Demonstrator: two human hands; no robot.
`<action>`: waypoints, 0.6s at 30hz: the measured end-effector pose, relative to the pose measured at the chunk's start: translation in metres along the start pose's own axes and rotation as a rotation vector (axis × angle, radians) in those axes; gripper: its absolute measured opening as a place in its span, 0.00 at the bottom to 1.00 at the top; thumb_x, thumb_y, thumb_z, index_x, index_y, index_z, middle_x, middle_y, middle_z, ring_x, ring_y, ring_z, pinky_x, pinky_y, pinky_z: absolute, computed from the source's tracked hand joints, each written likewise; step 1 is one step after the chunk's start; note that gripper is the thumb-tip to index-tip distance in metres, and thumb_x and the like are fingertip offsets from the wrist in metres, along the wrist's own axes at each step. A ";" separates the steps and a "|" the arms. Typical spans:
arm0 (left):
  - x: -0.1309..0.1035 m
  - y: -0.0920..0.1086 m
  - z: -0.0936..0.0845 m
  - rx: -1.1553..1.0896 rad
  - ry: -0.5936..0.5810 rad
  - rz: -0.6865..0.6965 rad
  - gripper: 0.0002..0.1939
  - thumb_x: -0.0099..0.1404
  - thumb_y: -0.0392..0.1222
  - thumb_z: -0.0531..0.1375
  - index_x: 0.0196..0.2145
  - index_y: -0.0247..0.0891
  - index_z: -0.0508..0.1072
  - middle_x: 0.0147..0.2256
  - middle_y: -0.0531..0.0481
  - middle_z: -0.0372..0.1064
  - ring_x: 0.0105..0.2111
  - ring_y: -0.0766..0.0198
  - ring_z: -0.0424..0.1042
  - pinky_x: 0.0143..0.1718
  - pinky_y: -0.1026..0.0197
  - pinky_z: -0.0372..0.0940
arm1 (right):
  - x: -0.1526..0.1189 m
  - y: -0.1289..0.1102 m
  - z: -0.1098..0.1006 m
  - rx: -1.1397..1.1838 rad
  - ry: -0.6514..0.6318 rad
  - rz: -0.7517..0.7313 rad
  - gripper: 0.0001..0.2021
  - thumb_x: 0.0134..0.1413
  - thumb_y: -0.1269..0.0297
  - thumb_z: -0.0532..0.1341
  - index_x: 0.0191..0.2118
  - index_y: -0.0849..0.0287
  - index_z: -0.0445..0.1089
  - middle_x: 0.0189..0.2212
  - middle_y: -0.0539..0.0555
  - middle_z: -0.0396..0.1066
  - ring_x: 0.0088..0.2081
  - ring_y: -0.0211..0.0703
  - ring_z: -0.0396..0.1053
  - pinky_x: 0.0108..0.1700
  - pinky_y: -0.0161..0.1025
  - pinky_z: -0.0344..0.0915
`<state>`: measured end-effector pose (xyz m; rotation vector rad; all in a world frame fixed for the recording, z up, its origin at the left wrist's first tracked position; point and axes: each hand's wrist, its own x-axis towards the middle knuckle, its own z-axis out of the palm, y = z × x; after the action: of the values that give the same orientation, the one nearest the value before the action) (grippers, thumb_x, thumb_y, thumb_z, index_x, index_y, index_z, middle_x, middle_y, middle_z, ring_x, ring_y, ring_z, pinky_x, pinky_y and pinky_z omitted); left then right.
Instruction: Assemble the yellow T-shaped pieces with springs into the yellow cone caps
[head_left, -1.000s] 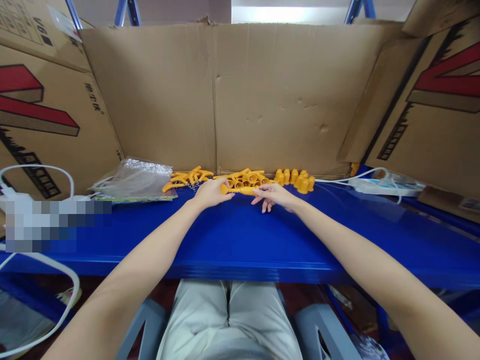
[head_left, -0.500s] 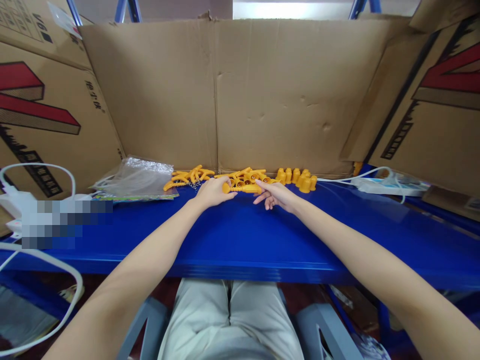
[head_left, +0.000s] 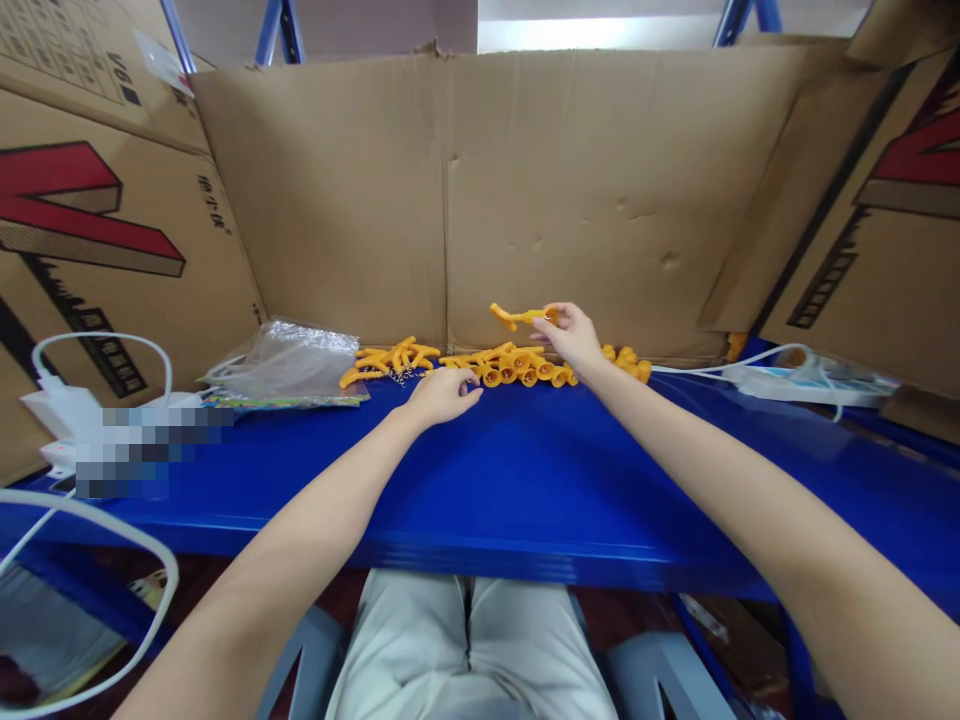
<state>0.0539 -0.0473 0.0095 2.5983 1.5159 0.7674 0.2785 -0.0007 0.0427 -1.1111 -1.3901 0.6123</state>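
Observation:
Raised above the shelf, my right hand [head_left: 574,338] pinches a yellow plastic piece [head_left: 517,317] with a curved, branching end pointing left and a wider end at the fingers. My left hand [head_left: 444,397] hovers low over the blue surface, fingers curved and thumb apart, with nothing seen in it. Between and behind the hands lies a row of similar yellow pieces [head_left: 517,374], their round cup mouths facing me. Left of that are curved yellow pieces [head_left: 397,356] in a loose heap, with small metal springs [head_left: 401,378] beside them.
Yellow caps [head_left: 637,368] stand partly behind my right wrist. Clear plastic bags [head_left: 300,360] lie at left, near a white power strip with cables. Cardboard walls [head_left: 585,200] close off the back and sides of the blue table [head_left: 510,490]. Another white strip [head_left: 806,385] lies at right.
The yellow piece has left my left hand and gone up in my right hand, above the row. My left hand's fingers have loosened. The view has shifted slightly.

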 end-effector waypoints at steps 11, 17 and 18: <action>0.001 0.000 0.003 -0.025 -0.043 0.099 0.12 0.62 0.42 0.56 0.36 0.37 0.78 0.30 0.48 0.76 0.30 0.61 0.73 0.35 0.61 0.64 | -0.015 0.029 0.052 -0.969 -0.224 -0.311 0.19 0.60 0.71 0.54 0.57 0.59 0.63 0.55 0.63 0.68 0.55 0.53 0.67 0.57 0.51 0.57; 0.001 0.000 0.003 -0.020 -0.057 0.113 0.12 0.62 0.41 0.56 0.36 0.36 0.78 0.30 0.48 0.76 0.30 0.61 0.73 0.35 0.61 0.64 | -0.019 0.032 0.059 -1.162 -0.293 -0.297 0.25 0.62 0.70 0.50 0.65 0.65 0.54 0.61 0.68 0.61 0.62 0.56 0.59 0.63 0.61 0.45; 0.001 0.000 0.003 -0.023 -0.062 0.117 0.12 0.62 0.41 0.56 0.36 0.35 0.78 0.30 0.47 0.76 0.30 0.61 0.73 0.35 0.61 0.64 | -0.017 0.032 0.058 -1.180 -0.333 -0.305 0.28 0.61 0.71 0.51 0.67 0.66 0.51 0.63 0.68 0.58 0.64 0.56 0.56 0.65 0.62 0.42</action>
<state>0.0559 -0.0454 0.0071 2.6868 1.3410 0.7024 0.2285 0.0113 -0.0026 -1.6713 -2.2512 -0.3620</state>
